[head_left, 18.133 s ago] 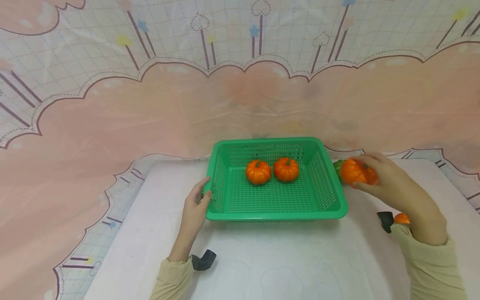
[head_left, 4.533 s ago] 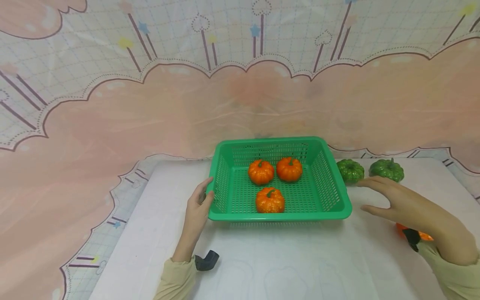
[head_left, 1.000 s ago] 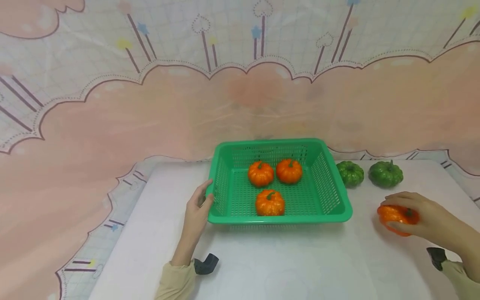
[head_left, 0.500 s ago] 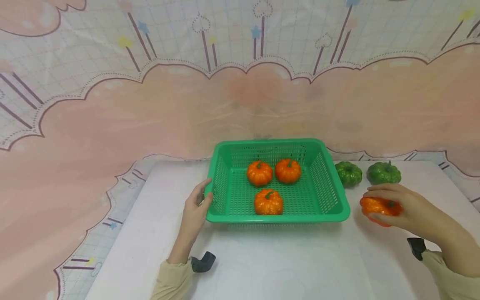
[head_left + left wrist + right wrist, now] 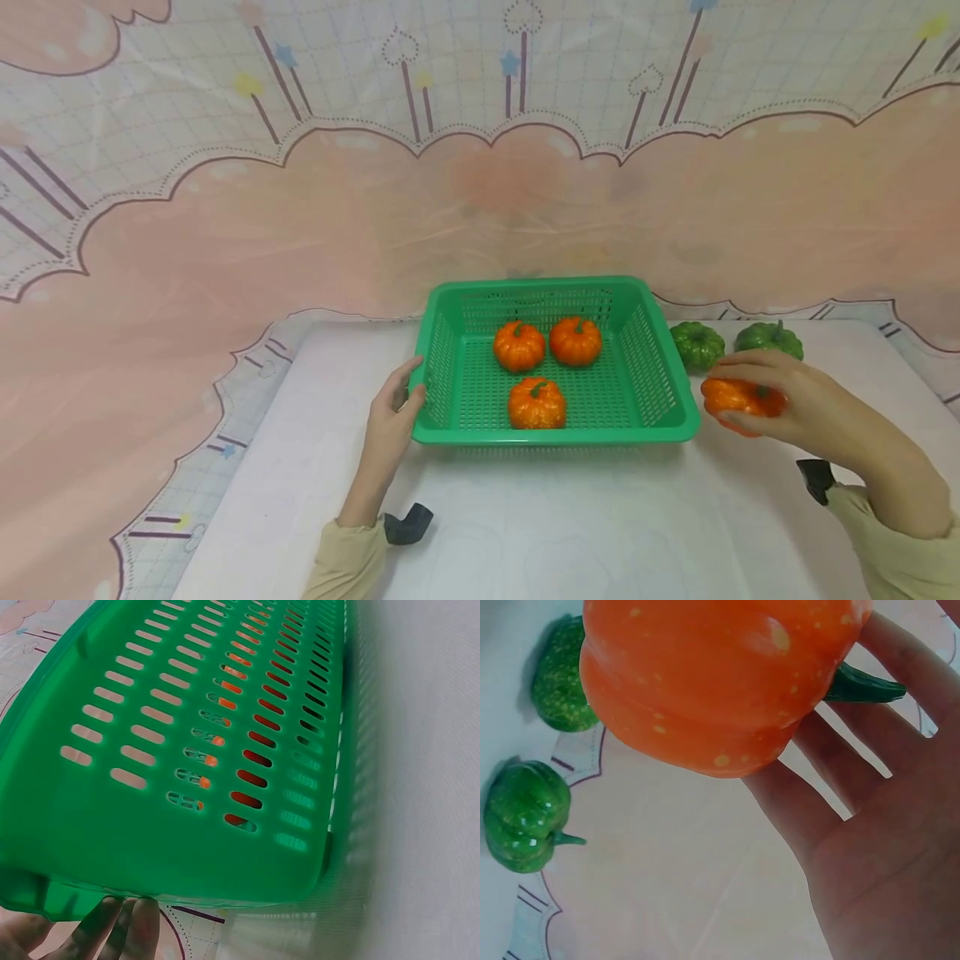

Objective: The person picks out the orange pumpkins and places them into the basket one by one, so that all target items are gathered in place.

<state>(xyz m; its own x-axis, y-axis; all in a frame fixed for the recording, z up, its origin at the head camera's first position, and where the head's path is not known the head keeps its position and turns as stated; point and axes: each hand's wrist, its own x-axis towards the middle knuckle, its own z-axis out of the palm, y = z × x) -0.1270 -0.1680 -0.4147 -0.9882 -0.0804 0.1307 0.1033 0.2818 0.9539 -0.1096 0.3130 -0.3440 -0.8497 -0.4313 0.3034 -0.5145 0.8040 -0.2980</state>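
Observation:
My right hand [image 5: 813, 408] grips a small orange toy pumpkin [image 5: 727, 398] above the table, just right of the green plastic basket [image 5: 555, 436]. In the right wrist view the pumpkin [image 5: 720, 682] shows its green stem towards the palm, with the fingers spread along it. My left hand [image 5: 390, 412] holds the basket's left rim, thumb and fingers at the edge. The left wrist view has those fingertips [image 5: 142, 922] against the rim. Inside the basket sit an orange pumpkin at back left [image 5: 519, 347], another at back right [image 5: 575, 342] and a third near the front [image 5: 537, 405].
Two green pumpkins stand right of the basket: one close to its side [image 5: 697, 346], the other farther right [image 5: 768, 336], partly behind my right hand. A patterned cloth backdrop [image 5: 480, 208] rises behind the white table [image 5: 570, 517].
Over the last second the right hand has carried the orange pumpkin left and up towards the basket. Since the oldest frame, a third orange pumpkin has come into the basket. The left hand stays.

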